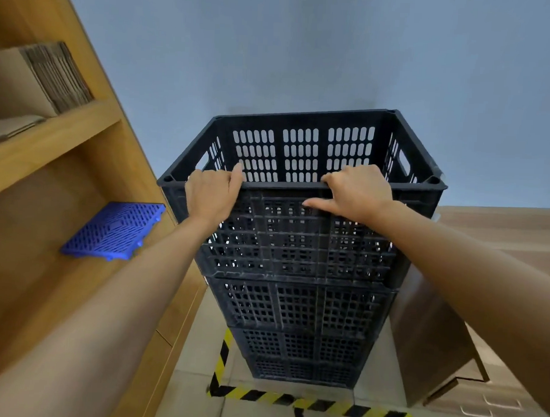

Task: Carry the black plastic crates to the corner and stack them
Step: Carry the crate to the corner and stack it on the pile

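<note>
A tall stack of black plastic crates point(301, 307) stands on the floor against the grey wall, inside a corner marked with yellow-black tape. The top crate point(297, 237) is slotted and empty, and sits level on the ones below. My left hand point(213, 194) grips its near rim at the left, thumb hooked over the edge. My right hand point(354, 193) grips the same rim further right, fingers curled over the top and thumb pressed on the outer wall. Both forearms reach up to it from below.
A wooden shelf unit point(58, 154) stands close on the left, holding flattened cardboard point(49, 75) and a blue plastic grid panel point(115, 231). A wooden cabinet point(432, 335) stands tight against the stack's right. Yellow-black hazard tape point(309, 402) lines the tiled floor.
</note>
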